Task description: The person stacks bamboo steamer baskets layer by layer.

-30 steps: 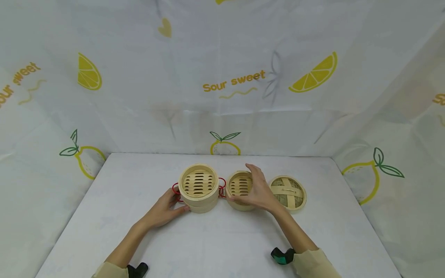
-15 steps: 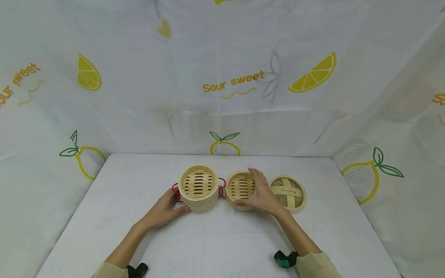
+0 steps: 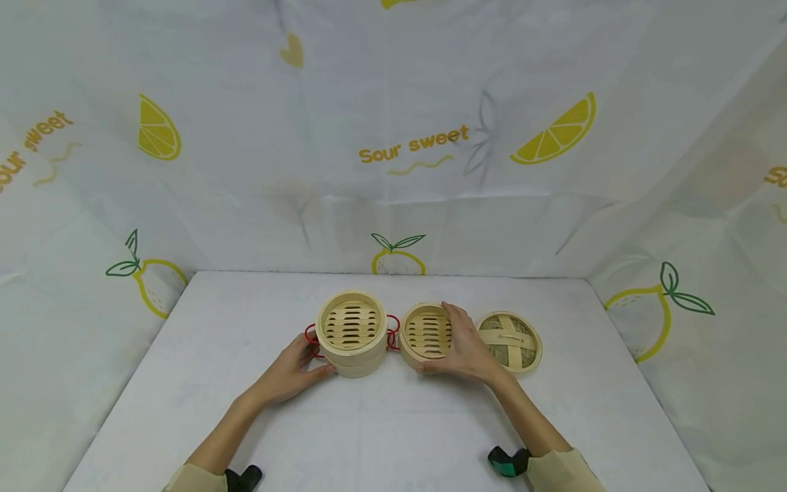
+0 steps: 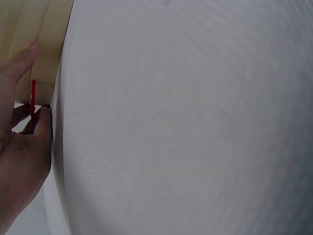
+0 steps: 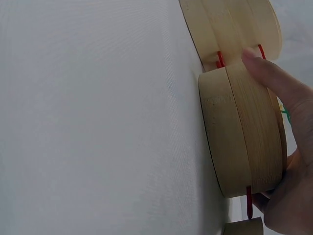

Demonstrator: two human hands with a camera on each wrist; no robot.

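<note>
A stack of round bamboo steamer baskets [image 3: 353, 363] with a slotted base stands mid-table. My left hand [image 3: 289, 372] holds its left side, the thumb at the front and the other fingers by a red cord loop [image 3: 311, 333]. In the left wrist view, the thumb lies against the stack's wall [image 4: 51, 58]. To the right stands a lower bamboo steamer [image 3: 408, 354], gripped at its right side by my right hand [image 3: 465, 350]. The right wrist view has the thumb against this steamer's side wall [image 5: 239, 132]; the far fingertips are hidden.
A domed woven bamboo lid [image 3: 507, 338] lies right of the lower steamer, close to the right hand. More red loops [image 3: 392, 333] sit between the stack and the lower steamer. The white table [image 3: 381, 437] backs onto a lemon-printed curtain [image 3: 393, 219].
My right hand has shifted slightly right along the lower steamer, its thumb sliding from the front rim toward the right side. Left hand, stack and lid look unchanged.
</note>
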